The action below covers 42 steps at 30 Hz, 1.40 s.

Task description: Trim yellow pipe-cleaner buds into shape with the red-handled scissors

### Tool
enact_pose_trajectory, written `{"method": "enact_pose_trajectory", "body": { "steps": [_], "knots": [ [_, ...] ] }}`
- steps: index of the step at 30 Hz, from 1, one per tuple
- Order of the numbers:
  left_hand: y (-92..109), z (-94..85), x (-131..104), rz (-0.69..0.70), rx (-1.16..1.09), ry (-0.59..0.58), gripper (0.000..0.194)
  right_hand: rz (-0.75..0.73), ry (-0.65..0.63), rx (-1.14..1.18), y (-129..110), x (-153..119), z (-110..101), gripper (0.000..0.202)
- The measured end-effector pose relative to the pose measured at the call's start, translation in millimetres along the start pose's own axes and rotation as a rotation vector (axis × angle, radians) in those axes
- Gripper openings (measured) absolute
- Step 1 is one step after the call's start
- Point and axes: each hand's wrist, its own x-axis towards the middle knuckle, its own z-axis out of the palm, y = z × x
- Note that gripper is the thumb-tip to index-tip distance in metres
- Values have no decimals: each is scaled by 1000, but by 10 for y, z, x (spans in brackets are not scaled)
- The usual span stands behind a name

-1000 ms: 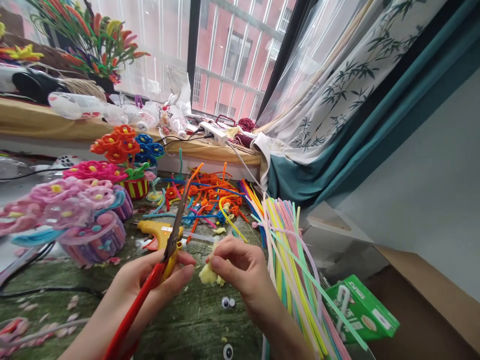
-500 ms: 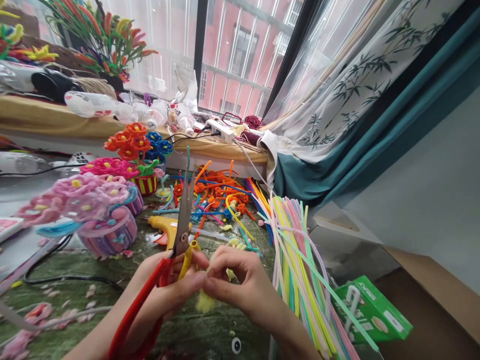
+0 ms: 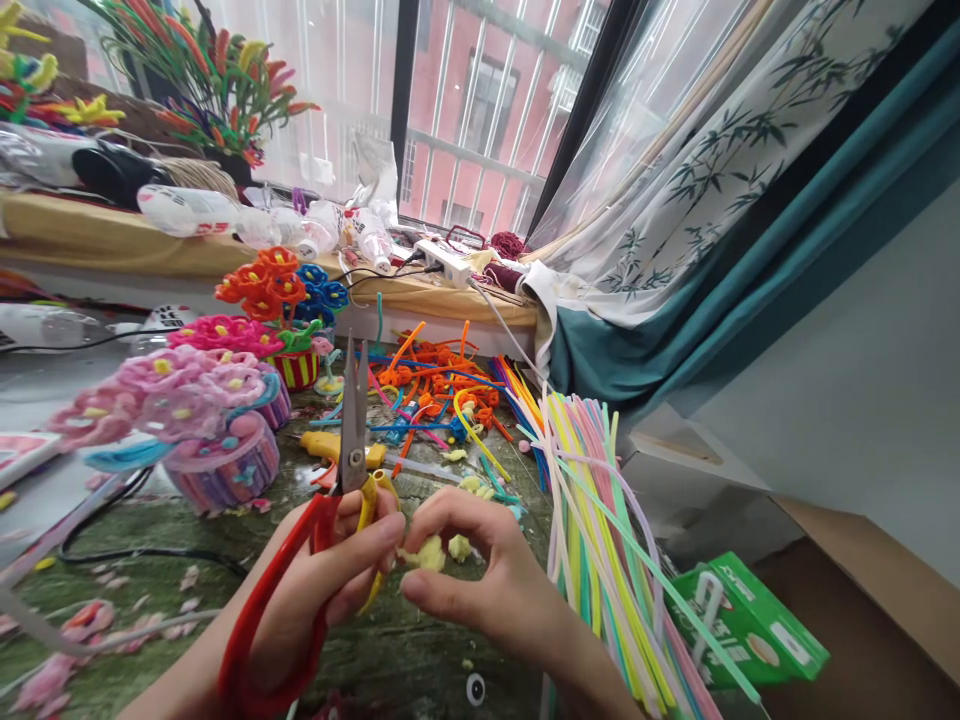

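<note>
My left hand [image 3: 322, 570] holds scissors [image 3: 300, 560] with red handles, their blades pointing up and slightly apart. A yellow looped piece [image 3: 369, 500] is also between its fingers. Close on the right, my right hand [image 3: 480, 560] has its thumb and fingers apart. Between the two hands is a pale yellow fluffy tuft [image 3: 426, 553], its near end at the left fingertips; whether the right fingers touch it is unclear. Another small yellow tuft [image 3: 459, 547] lies beyond the right hand's thumb gap.
Pink flowers in a striped pot [image 3: 225, 465] stand left. Behind the hands are a yellow glue gun [image 3: 322, 447] and orange fuzzy pieces [image 3: 435, 365]. Long pastel stems [image 3: 592, 500] lie right, beside a green box [image 3: 757, 620]. Bottles [image 3: 187, 210] line the sill.
My right thumb and fingers have parted from their pinch, and the yellow tuft now shows between the hands. The scissors have shifted left and lower in view with my left hand.
</note>
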Motion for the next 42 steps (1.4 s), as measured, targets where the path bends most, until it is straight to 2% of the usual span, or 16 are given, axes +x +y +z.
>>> {"method": "enact_pose_trajectory", "body": {
  "steps": [3,10,15,18,21,26,33,39,42],
  "knots": [
    [-14,-22,9,27,4,-14,54,-19,50,-29,13,-2,11,17],
    [-19,1,-25,42,63,126,56,-53,131,0,33,-13,54,7],
    [-88,-21,-12,146,103,197,56,74,127,46,56,-18,86,14],
    [-96,-29,-12,137,129,216,55,174,96,121,50,-6,86,21],
    [-72,-20,-19,127,133,196,56,210,113,132,42,4,67,21],
    [-7,26,-56,119,178,218,59,186,151,104,53,5,45,17],
    [138,208,-192,228,283,435,36,105,178,-6,49,-8,40,22],
    [146,250,-196,173,310,417,38,13,229,-97,86,-9,44,27],
    [160,243,-191,157,289,414,37,-42,260,-126,97,-13,49,23]
  ]
}}
